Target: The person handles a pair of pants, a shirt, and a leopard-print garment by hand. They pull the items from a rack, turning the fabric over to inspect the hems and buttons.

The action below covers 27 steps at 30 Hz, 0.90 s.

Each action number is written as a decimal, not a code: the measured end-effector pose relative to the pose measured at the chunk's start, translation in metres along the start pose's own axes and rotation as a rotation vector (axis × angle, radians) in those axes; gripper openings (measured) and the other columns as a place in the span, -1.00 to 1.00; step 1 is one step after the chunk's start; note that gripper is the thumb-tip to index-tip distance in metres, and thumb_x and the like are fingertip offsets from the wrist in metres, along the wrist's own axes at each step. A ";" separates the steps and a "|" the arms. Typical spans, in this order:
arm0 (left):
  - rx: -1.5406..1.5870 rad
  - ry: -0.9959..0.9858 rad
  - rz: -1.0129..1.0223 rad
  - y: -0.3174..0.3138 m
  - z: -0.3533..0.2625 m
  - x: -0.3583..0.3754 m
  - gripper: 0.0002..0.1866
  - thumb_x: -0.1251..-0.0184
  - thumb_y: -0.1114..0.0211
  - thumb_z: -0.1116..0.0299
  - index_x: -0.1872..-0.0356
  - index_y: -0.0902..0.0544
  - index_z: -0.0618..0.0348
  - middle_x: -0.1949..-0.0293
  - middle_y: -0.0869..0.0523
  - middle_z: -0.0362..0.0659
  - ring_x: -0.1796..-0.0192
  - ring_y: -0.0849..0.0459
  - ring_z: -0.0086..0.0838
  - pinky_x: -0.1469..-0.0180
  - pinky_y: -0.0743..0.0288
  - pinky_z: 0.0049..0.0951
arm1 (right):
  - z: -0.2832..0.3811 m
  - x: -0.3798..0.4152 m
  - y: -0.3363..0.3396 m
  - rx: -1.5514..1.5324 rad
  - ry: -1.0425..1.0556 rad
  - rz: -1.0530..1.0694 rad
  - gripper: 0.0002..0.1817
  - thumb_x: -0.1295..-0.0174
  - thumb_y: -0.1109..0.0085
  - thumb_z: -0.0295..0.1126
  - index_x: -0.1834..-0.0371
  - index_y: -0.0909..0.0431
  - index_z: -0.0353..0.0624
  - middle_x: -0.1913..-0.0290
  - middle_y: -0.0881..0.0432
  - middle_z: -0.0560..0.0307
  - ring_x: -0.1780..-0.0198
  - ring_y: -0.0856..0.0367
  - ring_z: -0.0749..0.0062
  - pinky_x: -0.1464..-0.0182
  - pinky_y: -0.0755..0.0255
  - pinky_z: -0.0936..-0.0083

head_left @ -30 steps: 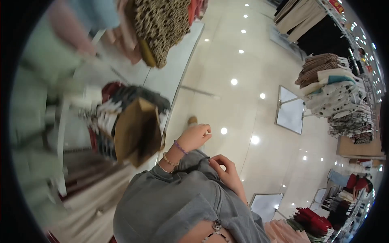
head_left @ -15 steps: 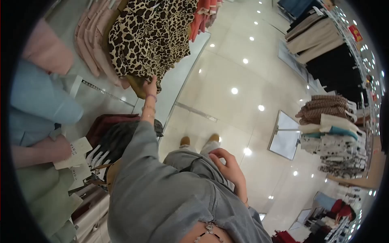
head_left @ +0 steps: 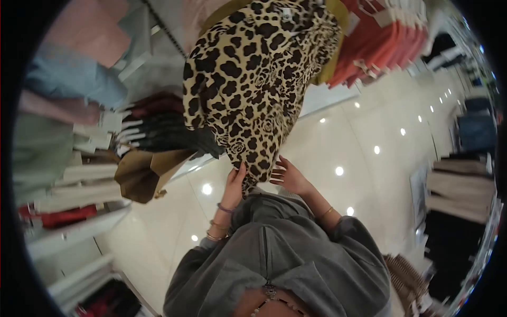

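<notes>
A leopard-print top [head_left: 259,79] hangs in front of me, its lower edge drawn toward my waist. My left hand [head_left: 232,185] is closed on the bottom left corner of the cloth, thumb pressed on the front. On the other side, my right hand [head_left: 292,178] has its fingers spread at the lower right edge of the top. A mustard-coloured garment [head_left: 330,66] shows behind the print.
Coral-red garments [head_left: 383,45] hang to the right of the top. At left are dark garments on white hangers [head_left: 166,129], a brown paper bag [head_left: 145,177] and a light blue garment [head_left: 79,76]. Beige trousers [head_left: 457,190] hang far right, over a shiny tiled floor [head_left: 343,142].
My view has turned toward the rack, and the leopard-print top is now closer and centred. My right hand has risen from my side to the top's edge; my left still grips its hem.
</notes>
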State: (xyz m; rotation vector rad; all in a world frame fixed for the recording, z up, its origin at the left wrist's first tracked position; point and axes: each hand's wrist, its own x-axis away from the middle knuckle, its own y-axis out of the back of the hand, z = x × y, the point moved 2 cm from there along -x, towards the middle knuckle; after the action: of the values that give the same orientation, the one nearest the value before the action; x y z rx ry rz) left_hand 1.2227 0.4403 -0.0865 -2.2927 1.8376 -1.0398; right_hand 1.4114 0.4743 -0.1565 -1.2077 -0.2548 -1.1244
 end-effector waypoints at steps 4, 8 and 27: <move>0.218 -0.128 -0.257 -0.028 0.037 0.029 -0.57 -0.43 -0.03 0.18 -0.16 -0.36 0.28 -0.06 -0.55 -0.13 -0.05 -0.57 -0.42 -0.04 -0.51 -0.39 | 0.021 0.010 -0.001 -0.026 -0.103 0.146 -0.03 -0.21 0.04 0.19 -0.43 0.24 -0.25 -0.28 -0.16 -0.28 -0.29 -0.21 -0.02 -0.27 -0.17 0.06; 0.409 -0.077 -0.230 -0.056 0.042 0.076 -0.54 -0.40 -0.08 0.24 -0.18 -0.31 0.33 -0.09 -0.53 -0.07 -0.06 -0.57 -0.38 -0.04 -0.52 -0.35 | 0.018 -0.024 0.044 -0.159 -0.259 0.288 -0.15 -0.19 0.07 0.22 -0.37 -0.08 -0.20 -0.26 -0.28 -0.11 -0.29 -0.22 0.04 -0.30 -0.10 0.01; -0.517 -0.564 -0.401 -0.117 0.035 0.038 -0.48 -0.19 -0.33 0.28 -0.12 -0.39 0.28 -0.05 -0.50 -0.06 -0.04 -0.50 -0.42 -0.01 -0.41 -0.46 | 0.104 0.186 0.044 -0.144 0.221 0.258 -0.56 -0.36 0.16 -0.44 -0.31 -0.16 -0.25 -0.27 -0.33 0.06 -0.29 -0.29 0.29 -0.32 -0.15 0.26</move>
State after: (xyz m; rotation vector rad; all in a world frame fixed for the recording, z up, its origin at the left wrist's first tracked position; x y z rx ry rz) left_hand 1.3441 0.4298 -0.0475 -2.8978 1.5623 0.1425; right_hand 1.5748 0.4554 -0.0137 -1.1920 0.1500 -1.0513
